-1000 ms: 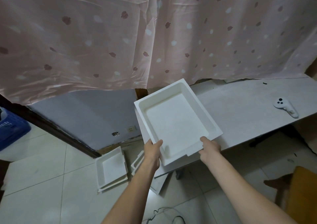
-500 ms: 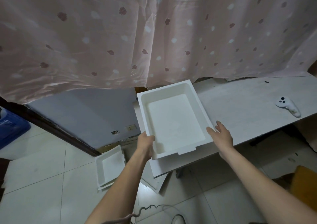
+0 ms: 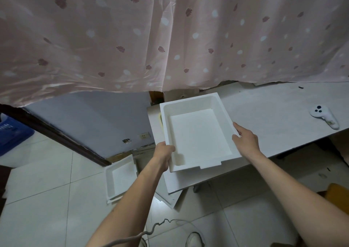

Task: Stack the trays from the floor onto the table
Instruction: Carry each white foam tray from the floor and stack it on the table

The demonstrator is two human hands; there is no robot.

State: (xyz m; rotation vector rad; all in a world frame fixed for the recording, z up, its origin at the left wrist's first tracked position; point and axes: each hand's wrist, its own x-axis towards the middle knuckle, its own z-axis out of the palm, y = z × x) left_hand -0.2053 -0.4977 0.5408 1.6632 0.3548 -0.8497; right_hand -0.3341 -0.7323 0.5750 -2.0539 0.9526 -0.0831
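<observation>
White tray (image 3: 198, 135) sits on the table (image 3: 273, 114) near its left end. Left hand (image 3: 164, 155) pinches the near-left rim, right hand (image 3: 245, 140) rests flat on the right wall, prob. squaring it. More trays (image 3: 120, 178) wait on the floor.

white table (image 3: 273, 118) bearing foam tray (image 3: 198, 133) and controller (image 3: 323, 116), tiled floor (image 3: 47, 199) with trays (image 3: 120, 178)

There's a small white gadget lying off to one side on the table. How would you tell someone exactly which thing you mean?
Start at the long pale table under the pink spotted curtain. Skip the big white tray that the two hands hold at its left end and follow the tabletop to its far right. The handheld controller lies there alone: small, white and curved, with dark buttons on its round head, unlike the square, open tray.
</observation>
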